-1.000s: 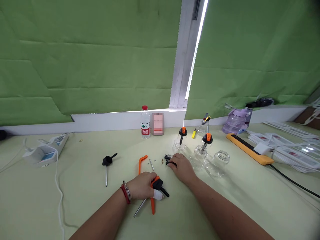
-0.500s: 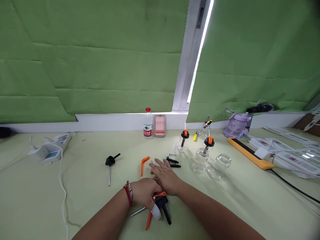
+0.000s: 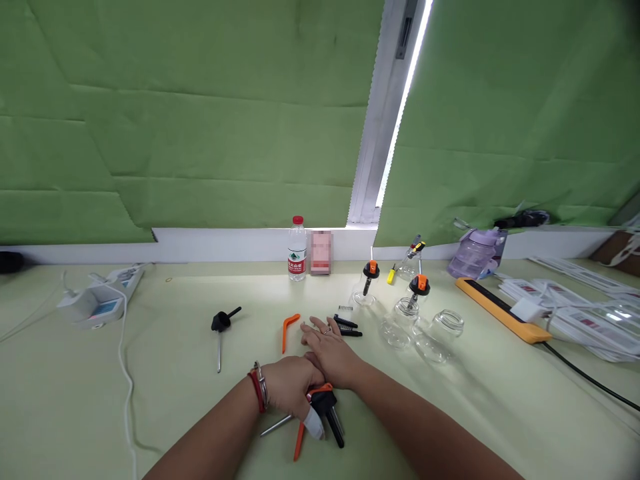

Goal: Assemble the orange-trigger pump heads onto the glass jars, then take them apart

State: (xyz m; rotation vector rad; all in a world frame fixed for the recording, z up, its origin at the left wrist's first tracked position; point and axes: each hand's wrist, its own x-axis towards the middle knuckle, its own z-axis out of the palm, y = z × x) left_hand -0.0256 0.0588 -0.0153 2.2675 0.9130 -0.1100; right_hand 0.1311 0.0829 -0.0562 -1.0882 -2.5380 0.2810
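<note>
the left hand (image 3: 290, 385) is closed around a black-and-orange fitting (image 3: 324, 402), its wrapped thumb against the piece. that hold, low over the near part of the bench (image 3: 175, 420), seems meant to steady the fitting while its metal rod (image 3: 276, 425) and orange lever (image 3: 299, 441) jut out, free of the palm.

the right hand (image 3: 334, 353) is palm down with its fingers spread fairly wide, just ahead of the left and touching or almost touching it; whether anything small is under the fingertips cannot be told. its flat pose looks suited to reaching loose bits without lifting them.

a second orange lever (image 3: 285, 332) lies just beyond the hands, and a spring (image 3: 345, 309) sits beside two black stems (image 3: 346, 321), probably grouped there so small parts are near the fingers. another black fitting (image 3: 221, 322) rests apart on the left. the glass jars (image 3: 437, 343) stand or lean to the right, perhaps set aside to leave the person working room, with the water bottle (image 3: 297, 257) upright at the back.
</note>
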